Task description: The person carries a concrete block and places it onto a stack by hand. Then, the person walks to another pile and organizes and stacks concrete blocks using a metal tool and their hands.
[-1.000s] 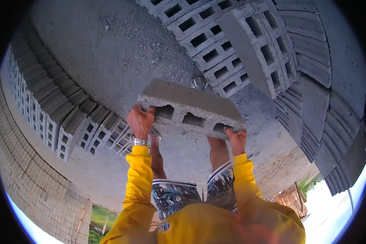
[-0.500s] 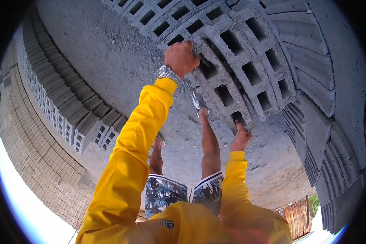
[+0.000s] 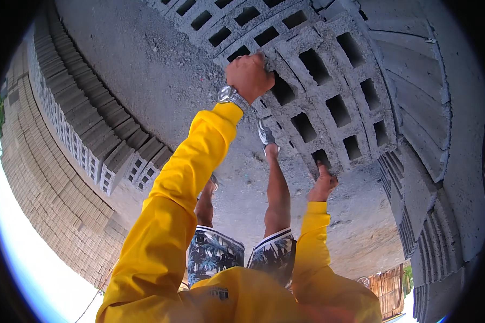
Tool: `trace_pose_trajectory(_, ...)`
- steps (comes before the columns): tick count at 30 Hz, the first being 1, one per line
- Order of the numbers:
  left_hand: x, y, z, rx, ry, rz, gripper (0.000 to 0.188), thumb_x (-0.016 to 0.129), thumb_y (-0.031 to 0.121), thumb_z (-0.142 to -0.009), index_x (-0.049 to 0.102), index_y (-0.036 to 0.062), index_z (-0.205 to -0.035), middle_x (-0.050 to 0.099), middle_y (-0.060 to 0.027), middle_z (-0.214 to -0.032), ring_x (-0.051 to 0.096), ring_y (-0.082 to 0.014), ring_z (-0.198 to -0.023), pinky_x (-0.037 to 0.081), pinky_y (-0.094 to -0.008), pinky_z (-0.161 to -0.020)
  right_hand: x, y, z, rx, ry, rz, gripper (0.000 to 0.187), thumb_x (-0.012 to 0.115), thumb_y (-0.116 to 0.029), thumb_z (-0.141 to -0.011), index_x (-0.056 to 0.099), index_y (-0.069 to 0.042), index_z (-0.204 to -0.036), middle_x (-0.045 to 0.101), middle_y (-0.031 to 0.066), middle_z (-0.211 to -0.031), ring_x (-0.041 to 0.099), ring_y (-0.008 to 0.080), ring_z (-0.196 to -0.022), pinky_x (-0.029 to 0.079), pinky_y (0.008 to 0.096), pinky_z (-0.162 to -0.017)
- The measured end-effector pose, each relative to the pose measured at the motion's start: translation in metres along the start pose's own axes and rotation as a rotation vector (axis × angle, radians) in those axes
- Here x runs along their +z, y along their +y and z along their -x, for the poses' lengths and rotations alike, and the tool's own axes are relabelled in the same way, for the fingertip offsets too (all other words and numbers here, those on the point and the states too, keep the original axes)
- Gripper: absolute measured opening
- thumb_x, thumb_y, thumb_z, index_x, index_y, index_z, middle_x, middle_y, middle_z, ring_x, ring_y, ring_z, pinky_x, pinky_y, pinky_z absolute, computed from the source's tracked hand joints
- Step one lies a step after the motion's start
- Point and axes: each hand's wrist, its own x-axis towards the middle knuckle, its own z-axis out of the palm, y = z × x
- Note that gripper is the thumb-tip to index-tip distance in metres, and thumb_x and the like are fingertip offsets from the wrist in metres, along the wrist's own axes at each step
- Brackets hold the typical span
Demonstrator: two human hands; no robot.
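A grey concrete hollow block, its three square holes facing up, lies against the row of like blocks. My left hand, a metal watch at its wrist, is closed over the block's far end. At the near end, my right hand grips the wall beside the last hole, the fingers partly hidden. Both arms are in yellow sleeves. The block sits close along the neighbouring block, with hardly any gap between them.
More hollow blocks stand in rows at the far side. Stacked blocks rise on the right, others line the left. My shod foot stands on gritty ground close to the held block. A wooden fence shows at lower right.
The held block has moved right against its neighbour, and the dark gap between them has closed. Both hands went along with it, still gripping its ends.
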Motion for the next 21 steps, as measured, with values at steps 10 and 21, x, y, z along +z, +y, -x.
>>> trace_pose_trajectory(10,0.003,-0.006,-0.001,0.031,0.058,0.041,0.032,0.071,0.031,-0.074,0.066,0.0018,-0.086,0.068,-0.0183,-0.075,0.067,-0.0362,-0.074,0.055,-0.0445,-0.068,-0.005,0.019,-0.007,-0.009,0.016,0.025,0.039,0.084,-0.025,-0.066,0.066,0.002,-0.087,0.064,0.0082,-0.089,0.057,0.0211,-0.081,0.050,0.0368,-0.080)
trace_pose_trajectory(21,0.029,0.051,0.093,0.154,0.329,0.290,0.067,0.054,0.039,-0.083,0.045,0.0028,-0.139,0.028,-0.0249,-0.151,0.023,-0.0426,-0.142,0.020,-0.0548,-0.114,-0.050,0.018,0.010,0.180,-0.184,-0.163,0.073,0.067,-0.061,-0.082,0.056,-0.001,-0.122,0.054,0.0129,-0.128,0.055,0.0228,-0.110,0.041,0.0434,-0.096)
